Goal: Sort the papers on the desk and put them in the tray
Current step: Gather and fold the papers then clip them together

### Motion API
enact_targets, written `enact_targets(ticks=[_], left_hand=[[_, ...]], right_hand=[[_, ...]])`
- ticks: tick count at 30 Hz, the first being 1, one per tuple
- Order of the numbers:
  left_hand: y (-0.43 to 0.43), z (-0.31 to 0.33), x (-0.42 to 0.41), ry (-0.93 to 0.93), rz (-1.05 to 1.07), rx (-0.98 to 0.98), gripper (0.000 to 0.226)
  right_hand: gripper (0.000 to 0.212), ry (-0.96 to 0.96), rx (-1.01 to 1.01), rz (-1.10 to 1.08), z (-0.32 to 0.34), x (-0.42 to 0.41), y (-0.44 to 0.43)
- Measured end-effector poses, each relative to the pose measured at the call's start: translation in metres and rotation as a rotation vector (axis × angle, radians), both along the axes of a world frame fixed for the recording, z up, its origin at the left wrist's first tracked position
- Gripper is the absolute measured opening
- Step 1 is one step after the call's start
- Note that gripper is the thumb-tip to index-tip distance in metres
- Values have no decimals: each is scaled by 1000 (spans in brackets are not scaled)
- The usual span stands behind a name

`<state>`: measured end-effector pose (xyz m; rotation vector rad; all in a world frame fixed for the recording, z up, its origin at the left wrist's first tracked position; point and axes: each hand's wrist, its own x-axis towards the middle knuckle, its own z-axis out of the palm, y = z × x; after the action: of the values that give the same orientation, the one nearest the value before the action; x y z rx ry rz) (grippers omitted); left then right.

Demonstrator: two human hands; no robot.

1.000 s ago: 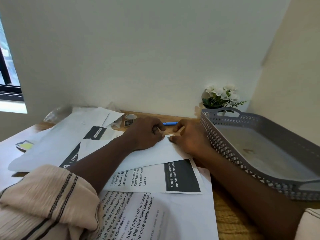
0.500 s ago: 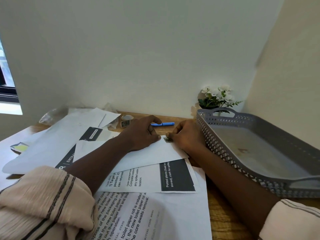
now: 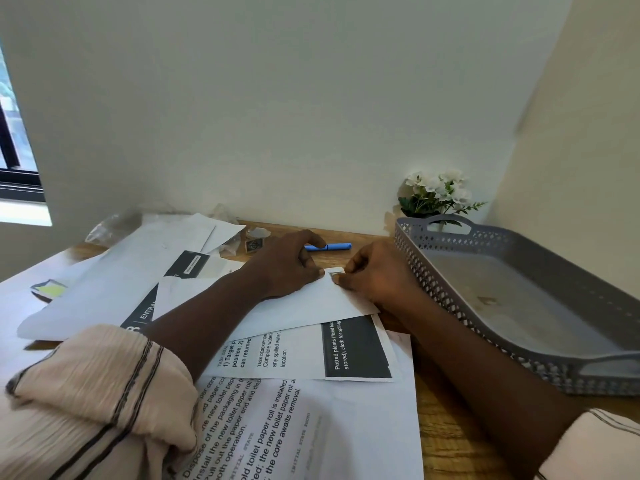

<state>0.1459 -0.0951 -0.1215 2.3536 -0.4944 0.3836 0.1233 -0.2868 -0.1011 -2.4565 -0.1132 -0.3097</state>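
Presently both hands are resting on a blank white sheet (image 3: 304,306) lying on top of the loose papers on the wooden desk (image 3: 446,441). Left hand (image 3: 289,263) is lying knuckles-up on the sheet's far edge, fingers curled and pressed together against the paper. Right hand (image 3: 375,271) is sitting just beside it, its fingers (image 3: 341,279) pinching the sheet's far corner, where a small dark patch is showing. Printed sheets are lying underneath: one with a black panel (image 3: 353,348), another with large text (image 3: 277,427). More papers (image 3: 114,282) are spreading out to the left. Grey perforated tray (image 3: 485,306) is sitting to the right, no papers in it. Blue pen (image 3: 332,246) is lying beyond the hands, near the wall. White flowers (image 3: 438,192) are standing behind the tray.
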Motion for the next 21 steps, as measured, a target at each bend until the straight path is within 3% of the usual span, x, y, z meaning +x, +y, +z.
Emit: enact_targets(ticks=[4, 6, 8, 11, 17, 21], left_hand=[[0, 9, -7, -79, 89, 212, 24], [-4, 11, -15, -135, 226, 415, 44], [-9, 9, -23, -150, 361, 498, 70], [-13, 0, -27, -135, 370, 429, 66], [-4, -4, -18, -144, 238, 200, 31], [3, -3, -16, -153, 162, 67, 24]], right_hand=[[13, -48, 40, -21, -5, -2, -1], [16, -88, 36, -61, -11, 0, 0], [11, -101, 1, -86, -16, 1, 2], [2, -108, -35, -94, -20, 3, 4], [40, -63, -70, -73, -22, 13, 4], [38, -9, 287, -27, -19, 11, 3]])
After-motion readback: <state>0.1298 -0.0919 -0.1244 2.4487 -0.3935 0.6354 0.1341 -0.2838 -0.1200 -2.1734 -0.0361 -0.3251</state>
